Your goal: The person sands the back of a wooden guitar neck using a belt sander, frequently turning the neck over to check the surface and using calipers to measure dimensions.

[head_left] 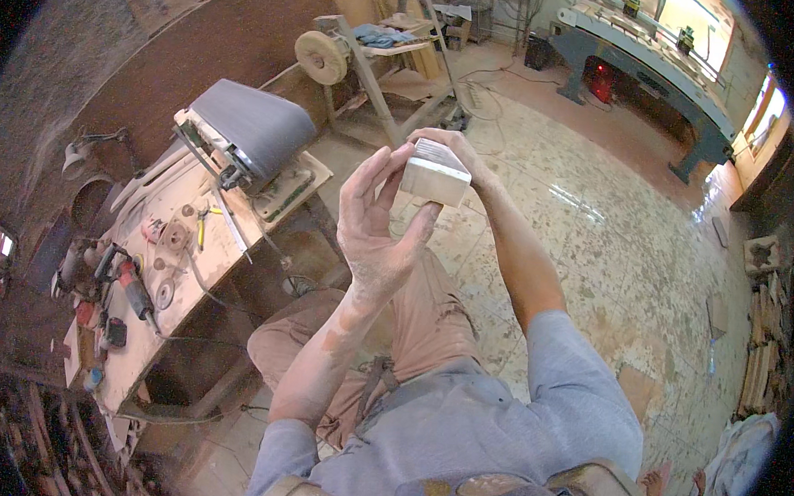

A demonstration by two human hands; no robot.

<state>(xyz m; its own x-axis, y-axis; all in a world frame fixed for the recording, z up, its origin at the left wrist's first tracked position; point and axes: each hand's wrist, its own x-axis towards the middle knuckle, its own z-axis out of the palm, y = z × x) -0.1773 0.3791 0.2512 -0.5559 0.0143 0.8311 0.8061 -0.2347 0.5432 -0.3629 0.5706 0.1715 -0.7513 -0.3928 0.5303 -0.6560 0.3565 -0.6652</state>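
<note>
Both my hands hold a pale box-like block (pixel 435 183) up in front of me, above my knees. Its near face is smooth and off-white, and its upper side looks grey with ridges. My left hand (pixel 376 224) grips it from the left and below: the thumb presses at the lower edge, the fingertips touch the left side. Dust coats this hand and forearm. Behind the block's far right edge, my right hand (pixel 457 150) curls round it, with most of its fingers hidden.
A workbench (pixel 198 265) on the left carries a belt sander (pixel 251 130), a red angle grinder (pixel 134 288) and yellow-handled pliers (pixel 201 227). Beyond stands a frame with a round buffing wheel (pixel 321 58). A large grey machine table (pixel 649 63) occupies the far right; wooden pieces (pixel 758 352) line the right wall.
</note>
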